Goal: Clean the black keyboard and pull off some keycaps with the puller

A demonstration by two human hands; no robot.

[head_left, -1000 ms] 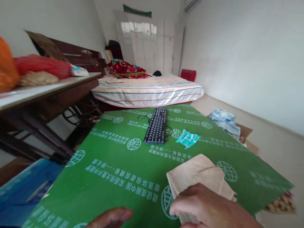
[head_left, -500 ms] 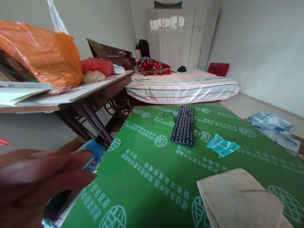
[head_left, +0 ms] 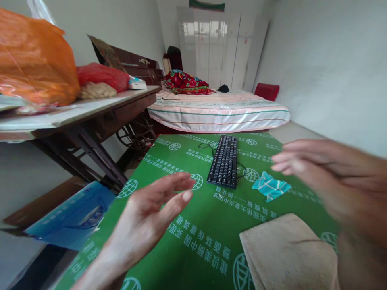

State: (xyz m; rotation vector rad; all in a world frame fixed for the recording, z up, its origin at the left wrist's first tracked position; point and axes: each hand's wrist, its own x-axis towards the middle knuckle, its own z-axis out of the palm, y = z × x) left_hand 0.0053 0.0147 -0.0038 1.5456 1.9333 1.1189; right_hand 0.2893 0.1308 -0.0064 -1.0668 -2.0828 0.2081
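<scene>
My left hand (head_left: 157,209) hovers over the green board (head_left: 193,221), thumb apart from the fingers, holding nothing. At the right, my right hand (head_left: 329,173) is raised above the board, blurred by motion, with its thumb a little below the fingers and nothing visible in it. Between the hands, farther off, lies a black keyboard (head_left: 224,161) with its cable looped beside it. A crumpled turquoise checked cloth (head_left: 271,186) lies right of the keyboard, close to my right hand. Nearer to me, a folded beige cloth (head_left: 290,251) rests on the board, its right edge partly behind my right arm.
A sewing-machine table (head_left: 90,112) on the left carries an orange plastic bag (head_left: 39,60) and a red bag (head_left: 104,76). Below it hangs or stands a blue bag (head_left: 75,215). A bed (head_left: 217,110) stands beyond the board, with a white wardrobe (head_left: 217,52) behind it.
The left hand has moved from the lower left edge to over the board. My right hand has come into view at the right. The view has shifted; the keyboard and cloths lie as before.
</scene>
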